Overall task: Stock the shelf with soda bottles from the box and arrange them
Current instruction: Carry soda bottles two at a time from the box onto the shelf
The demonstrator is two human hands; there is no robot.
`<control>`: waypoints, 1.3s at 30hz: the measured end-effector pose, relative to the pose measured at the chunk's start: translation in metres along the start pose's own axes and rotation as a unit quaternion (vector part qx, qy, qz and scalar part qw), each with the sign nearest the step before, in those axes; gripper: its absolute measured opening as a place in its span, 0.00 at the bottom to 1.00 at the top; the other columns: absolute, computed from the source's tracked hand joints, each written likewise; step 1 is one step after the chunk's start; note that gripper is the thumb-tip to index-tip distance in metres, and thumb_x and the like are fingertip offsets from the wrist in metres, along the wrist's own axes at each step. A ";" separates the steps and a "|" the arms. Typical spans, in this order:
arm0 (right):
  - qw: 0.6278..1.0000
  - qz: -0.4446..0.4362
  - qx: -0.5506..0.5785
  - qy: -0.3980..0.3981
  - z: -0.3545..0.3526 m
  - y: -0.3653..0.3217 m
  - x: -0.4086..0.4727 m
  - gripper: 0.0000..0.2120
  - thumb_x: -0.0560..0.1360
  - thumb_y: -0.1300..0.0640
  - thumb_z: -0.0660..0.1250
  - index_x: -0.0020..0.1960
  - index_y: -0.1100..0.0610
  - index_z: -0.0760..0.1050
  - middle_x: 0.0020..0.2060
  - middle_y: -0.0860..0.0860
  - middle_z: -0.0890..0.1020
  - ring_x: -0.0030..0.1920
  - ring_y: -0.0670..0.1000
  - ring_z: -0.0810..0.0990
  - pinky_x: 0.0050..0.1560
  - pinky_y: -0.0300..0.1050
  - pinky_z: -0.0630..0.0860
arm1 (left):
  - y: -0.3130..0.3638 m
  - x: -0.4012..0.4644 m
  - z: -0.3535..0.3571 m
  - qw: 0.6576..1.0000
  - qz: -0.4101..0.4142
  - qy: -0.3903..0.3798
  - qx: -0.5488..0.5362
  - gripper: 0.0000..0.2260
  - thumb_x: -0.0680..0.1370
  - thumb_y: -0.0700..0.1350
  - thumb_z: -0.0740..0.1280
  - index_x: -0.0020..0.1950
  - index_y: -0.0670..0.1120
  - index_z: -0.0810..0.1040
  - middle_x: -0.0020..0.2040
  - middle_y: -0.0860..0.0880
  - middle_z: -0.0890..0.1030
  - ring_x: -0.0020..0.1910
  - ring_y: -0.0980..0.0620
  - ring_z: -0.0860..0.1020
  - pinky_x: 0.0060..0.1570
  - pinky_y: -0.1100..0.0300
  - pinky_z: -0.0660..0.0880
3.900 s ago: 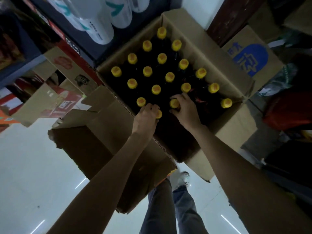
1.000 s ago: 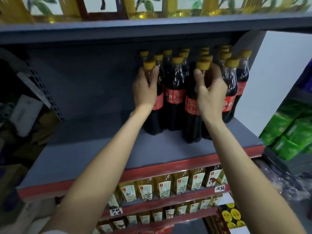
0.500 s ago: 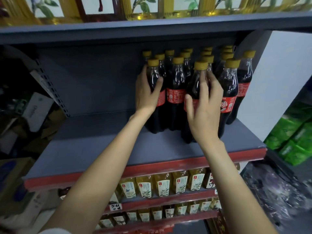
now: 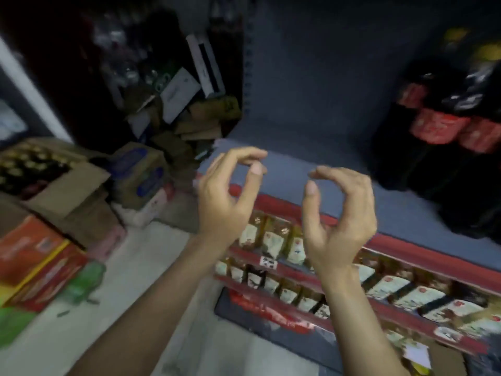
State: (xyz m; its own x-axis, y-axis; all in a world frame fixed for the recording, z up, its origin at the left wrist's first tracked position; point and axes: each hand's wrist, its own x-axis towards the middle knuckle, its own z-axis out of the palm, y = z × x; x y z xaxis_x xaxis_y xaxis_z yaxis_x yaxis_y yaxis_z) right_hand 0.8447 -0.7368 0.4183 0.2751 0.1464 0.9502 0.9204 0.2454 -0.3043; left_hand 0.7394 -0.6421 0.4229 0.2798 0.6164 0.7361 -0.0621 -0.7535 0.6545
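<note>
Dark soda bottles (image 4: 444, 126) with red labels and yellow caps stand grouped at the right of the grey shelf (image 4: 311, 164). My left hand (image 4: 227, 196) and my right hand (image 4: 339, 213) hover in front of the shelf's red edge, away from the bottles. Both hold nothing, with fingers loosely curved. The open cardboard box (image 4: 46, 172) with several yellow-capped bottles sits on the floor at the far left. The picture is blurred by head motion.
Lower shelves (image 4: 339, 270) carry rows of small labelled bottles. Flattened cartons and papers (image 4: 184, 109) pile up left of the shelf unit. Red and orange boxes (image 4: 35, 261) and green packs (image 4: 81, 283) lie on the pale floor at the left.
Both hands have let go of the bottles on the shelf and pulled back empty. My view has swung down and left, bringing the box on the floor into sight.
</note>
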 end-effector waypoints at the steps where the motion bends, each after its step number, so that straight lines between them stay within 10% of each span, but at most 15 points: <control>1: 0.999 0.011 0.022 -0.023 0.020 -0.013 -0.015 0.04 0.79 0.60 0.62 0.52 0.60 0.72 0.46 0.50 0.77 0.46 0.50 0.77 0.54 0.36 0.71 | -0.014 -0.009 -0.028 1.000 -0.009 0.028 0.012 0.07 0.79 0.44 0.59 0.51 0.48 0.76 0.41 0.55 0.78 0.43 0.51 0.79 0.46 0.60 0.74; 14: 0.865 0.191 0.139 -0.443 0.294 -0.137 -0.203 0.13 0.78 0.55 0.62 0.58 0.61 0.77 0.51 0.53 0.81 0.53 0.49 0.76 0.55 0.42 0.71 | -0.217 -0.127 -0.368 0.903 -0.370 -0.001 0.218 0.15 0.74 0.57 0.61 0.54 0.50 0.78 0.49 0.62 0.80 0.45 0.56 0.79 0.43 0.56 0.77; 22: 0.728 0.153 0.081 -0.663 0.466 -0.131 -0.263 0.18 0.78 0.56 0.66 0.67 0.59 0.73 0.60 0.56 0.80 0.60 0.58 0.77 0.58 0.51 0.75 | -0.358 -0.135 -0.464 0.824 -0.501 -0.005 0.265 0.08 0.76 0.41 0.68 0.56 0.44 0.78 0.53 0.49 0.82 0.50 0.51 0.81 0.45 0.60 0.73; 39: 0.753 0.192 0.105 -0.621 0.849 -0.085 -0.274 0.15 0.77 0.60 0.67 0.62 0.61 0.75 0.55 0.57 0.81 0.55 0.58 0.79 0.51 0.50 0.75 | -0.636 0.023 -0.582 0.806 -0.498 0.086 0.309 0.13 0.77 0.48 0.66 0.61 0.47 0.75 0.54 0.52 0.81 0.50 0.54 0.79 0.50 0.52 0.78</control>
State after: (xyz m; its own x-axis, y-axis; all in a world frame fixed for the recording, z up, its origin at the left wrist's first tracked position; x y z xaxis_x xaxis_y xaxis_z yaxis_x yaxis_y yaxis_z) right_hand 0.4553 0.0156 0.1269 -0.0827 0.9960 0.0347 0.7392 0.0847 -0.6681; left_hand 0.2278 -0.0152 0.1238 -0.2450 0.9681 -0.0524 0.6151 0.1970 0.7634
